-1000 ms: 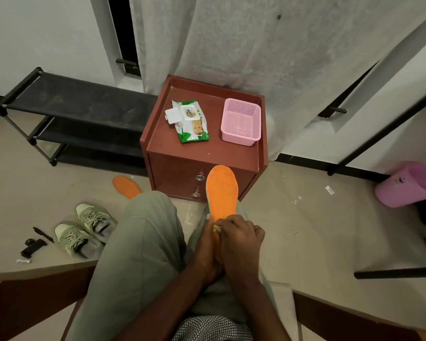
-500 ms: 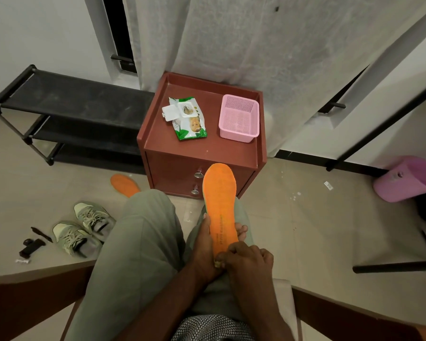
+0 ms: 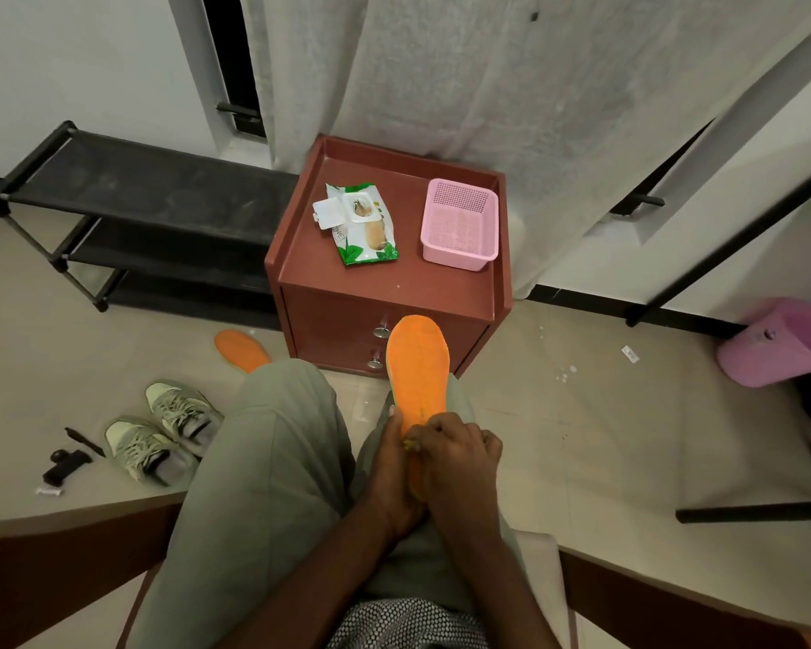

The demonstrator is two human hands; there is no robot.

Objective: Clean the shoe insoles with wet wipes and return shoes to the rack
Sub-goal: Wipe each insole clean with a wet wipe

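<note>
Insole [image 3: 417, 367]: orange, over the lap, toe end pointing at the cabinet [image 3: 385, 292].
Left hand [image 3: 394, 466]: curled around the heel end from the left side, gripping it.
Right hand [image 3: 460, 456]: fingers bunched on a wipe [image 3: 411, 445], pressed against the insole near its heel.
Second insole [image 3: 242, 349]: flat on the floor, left of the cabinet.
Shoes [image 3: 160, 428]: pair side by side on the floor, near the rack [image 3: 127, 199].
Cabinet top: wipes pack [image 3: 361, 224], flap open, beside a pink basket [image 3: 460, 224].

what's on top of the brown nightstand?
On the nightstand: a wet wipes pack with its flap open, and a pink mesh basket beside it, apart. Basket looks empty. How many wipes remain can't be seen.
</note>
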